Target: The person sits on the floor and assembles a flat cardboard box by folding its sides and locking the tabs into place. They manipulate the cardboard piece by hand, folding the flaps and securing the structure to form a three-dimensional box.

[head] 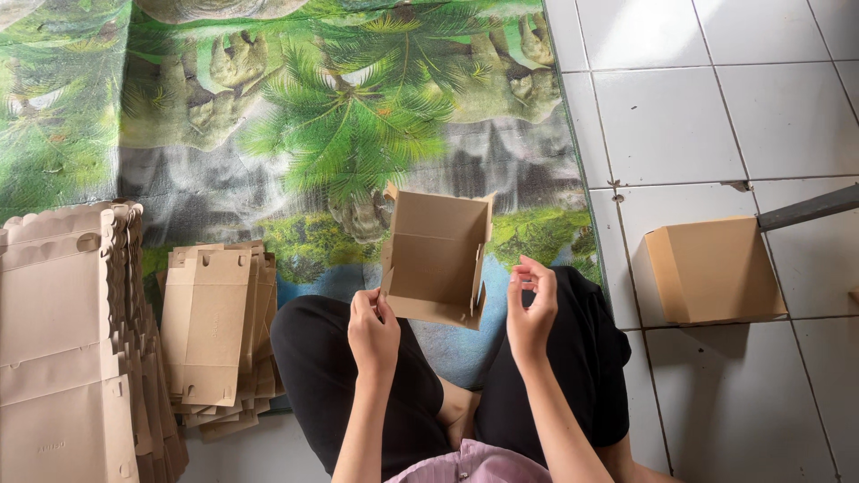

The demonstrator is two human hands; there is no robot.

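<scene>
- The person sits cross-legged on the floor in black trousers, knees spread across the lower middle of the frame.
- The left hand (373, 333) is closed in a pinch on the lower left corner of a half-folded cardboard box (436, 258), holding it up above the lap.
- That box sits at the centre of the frame, its open side turned toward the person, so the brown inside and a fold line across it show; its side flaps stand upright.
- The right hand (531, 309) is just beside the box's lower right corner, not touching it, fingers curled loosely with thumb and fingertips near each other, holding nothing.
- A finished cardboard box (714, 270) rests on the white floor tiles (680, 116) at the right of the frame, well apart from the hands.
- A grey bar (808, 207) comes in from the right edge and ends above that box.
- A stack of flat box blanks (213, 335) lies at lower left, just beside the left knee.
- A taller pile of scallop-edged cardboard sheets (67, 340) fills the far left edge.
- A printed mat with palm trees (349, 107) covers the upper left and centre of the frame.
</scene>
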